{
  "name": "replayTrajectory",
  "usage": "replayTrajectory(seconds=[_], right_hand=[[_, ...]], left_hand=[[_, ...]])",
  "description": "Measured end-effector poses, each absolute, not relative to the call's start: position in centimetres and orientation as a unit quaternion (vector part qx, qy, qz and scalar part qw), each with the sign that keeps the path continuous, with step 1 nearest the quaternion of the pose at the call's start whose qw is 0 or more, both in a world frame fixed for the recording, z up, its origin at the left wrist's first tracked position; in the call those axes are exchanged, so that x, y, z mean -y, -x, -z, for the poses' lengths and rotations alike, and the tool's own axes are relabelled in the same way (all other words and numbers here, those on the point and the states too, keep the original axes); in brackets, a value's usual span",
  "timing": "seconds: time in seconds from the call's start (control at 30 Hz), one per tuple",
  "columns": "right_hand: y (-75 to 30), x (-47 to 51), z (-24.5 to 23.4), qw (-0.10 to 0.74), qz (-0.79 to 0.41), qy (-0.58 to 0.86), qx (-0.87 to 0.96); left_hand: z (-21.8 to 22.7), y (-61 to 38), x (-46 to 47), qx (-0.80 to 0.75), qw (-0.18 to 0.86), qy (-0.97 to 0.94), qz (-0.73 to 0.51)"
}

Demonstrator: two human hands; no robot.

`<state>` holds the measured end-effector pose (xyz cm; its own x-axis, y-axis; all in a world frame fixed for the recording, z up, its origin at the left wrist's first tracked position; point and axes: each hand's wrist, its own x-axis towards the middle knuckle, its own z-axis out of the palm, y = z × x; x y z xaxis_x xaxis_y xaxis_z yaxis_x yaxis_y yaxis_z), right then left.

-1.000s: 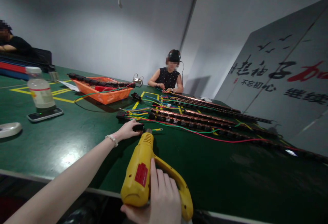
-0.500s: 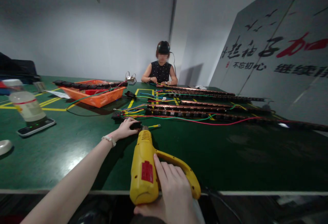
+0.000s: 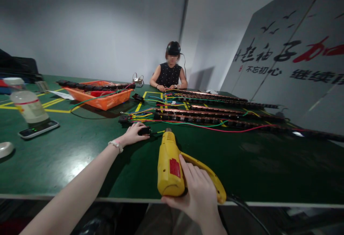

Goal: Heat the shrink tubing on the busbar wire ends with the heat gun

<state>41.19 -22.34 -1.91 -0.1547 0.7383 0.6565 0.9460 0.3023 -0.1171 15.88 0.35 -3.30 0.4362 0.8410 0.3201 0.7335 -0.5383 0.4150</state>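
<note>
My right hand (image 3: 197, 192) is wrapped round the handle of a yellow heat gun (image 3: 170, 165) with a red label. Its nozzle points away from me, close to a small black part (image 3: 144, 131) on the green table (image 3: 67, 152). My left hand (image 3: 133, 134) reaches forward and pinches that black part, which has a thin yellow wire (image 3: 160, 132) running from it. A pale bead bracelet sits on my left wrist.
Long black and copper strips (image 3: 209, 114) with coloured wires lie across the table's middle and right. An orange tray (image 3: 100, 97) stands at the back left. A plastic bottle (image 3: 28, 104) stands on a phone (image 3: 37, 128) at left. A person (image 3: 170, 73) sits at the far end.
The heat gun has shifted to the right and its nozzle now sits right of the black part. My left hand stays on the part. The view swung slightly.
</note>
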Motion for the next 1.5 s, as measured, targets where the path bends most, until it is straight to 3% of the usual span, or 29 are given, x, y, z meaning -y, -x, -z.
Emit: replayTrajectory(seconds=[0.4, 0.8, 1.07, 1.27, 1.5], right_hand=[[-39.9, 23.1, 1.3, 0.303, 0.146, 0.595, 0.73], [-35.7, 24.0, 1.4, 0.363, 0.153, 0.548, 0.738], [-37.2, 24.2, 1.2, 0.333, 0.089, 0.553, 0.758], [-39.1, 23.7, 1.5, 0.358, 0.104, 0.539, 0.755], [-41.6, 23.0, 1.5, 0.316, 0.124, 0.573, 0.746]], left_hand=[[3.1, -16.1, -0.3, -0.461, 0.116, -0.841, -0.259], [3.4, -15.7, -0.7, -0.462, 0.101, -0.848, -0.24], [3.3, -15.4, -0.8, -0.447, 0.132, -0.845, -0.261], [3.0, -15.3, -0.5, -0.423, 0.139, -0.858, -0.257], [2.9, -15.4, -0.4, -0.429, 0.14, -0.854, -0.258]])
